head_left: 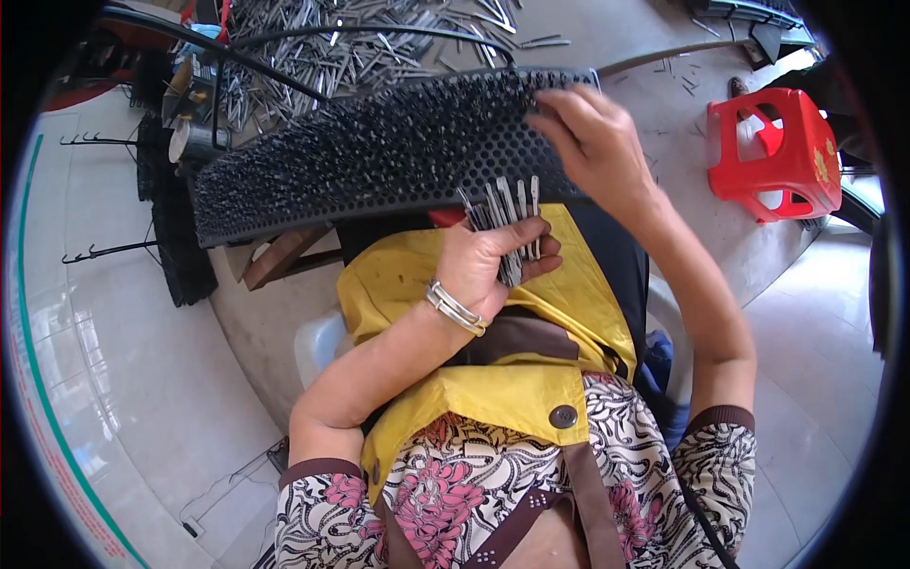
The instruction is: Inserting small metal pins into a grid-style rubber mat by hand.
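My left hand (485, 256) is closed round a bundle of slim metal strips (513, 205), which fan out upward in front of the yellow apron. Past it lies a long black board (517, 152) full of round holes, its left and middle parts densely filled with upright dark pieces (370, 133). At the board's right end my right hand (595, 133) is raised with thumb and fingertips pinched together. Whatever they hold, if anything, is too small to make out. Bare holes show between the two hands.
Behind the board, a big heap of loose metal strips (294, 57) is spread out, with a black curved bar (379, 29) across it. A red plastic stool (773, 156) stands at right. Black racks with hooks (175, 223) and a metal can (192, 140) are at left.
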`<state>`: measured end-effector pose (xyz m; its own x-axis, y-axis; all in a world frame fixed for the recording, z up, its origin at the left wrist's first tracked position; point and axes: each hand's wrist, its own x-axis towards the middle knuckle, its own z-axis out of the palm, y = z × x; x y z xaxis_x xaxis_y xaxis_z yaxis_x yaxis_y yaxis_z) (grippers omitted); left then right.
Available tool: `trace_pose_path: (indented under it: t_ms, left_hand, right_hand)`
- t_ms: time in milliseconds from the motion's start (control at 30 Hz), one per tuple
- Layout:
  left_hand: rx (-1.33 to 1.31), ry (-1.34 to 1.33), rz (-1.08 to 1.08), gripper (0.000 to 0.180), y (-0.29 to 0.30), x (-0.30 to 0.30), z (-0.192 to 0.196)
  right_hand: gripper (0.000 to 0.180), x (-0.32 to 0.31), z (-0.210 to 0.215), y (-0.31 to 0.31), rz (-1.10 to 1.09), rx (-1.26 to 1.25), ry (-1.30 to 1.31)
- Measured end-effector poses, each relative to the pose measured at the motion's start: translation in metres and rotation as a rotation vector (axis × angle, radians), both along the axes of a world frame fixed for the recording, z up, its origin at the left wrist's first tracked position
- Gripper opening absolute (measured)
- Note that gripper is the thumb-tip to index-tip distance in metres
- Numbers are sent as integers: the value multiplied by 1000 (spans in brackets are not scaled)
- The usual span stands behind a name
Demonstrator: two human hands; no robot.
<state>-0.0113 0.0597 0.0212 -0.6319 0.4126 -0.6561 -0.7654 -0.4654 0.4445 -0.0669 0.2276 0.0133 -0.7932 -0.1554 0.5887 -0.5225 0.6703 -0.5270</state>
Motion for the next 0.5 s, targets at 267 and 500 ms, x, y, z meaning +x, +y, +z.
trace_pose_path:
  t_ms: [267, 500]
  left_hand:
    - [22, 64, -66, 18, 15, -1, 2]
    - [110, 20, -93, 19, 10, 5, -15]
  right_hand:
    - [12, 50, 8, 9, 74, -754, -851]
    - [10, 59, 8, 11, 85, -843, -867]
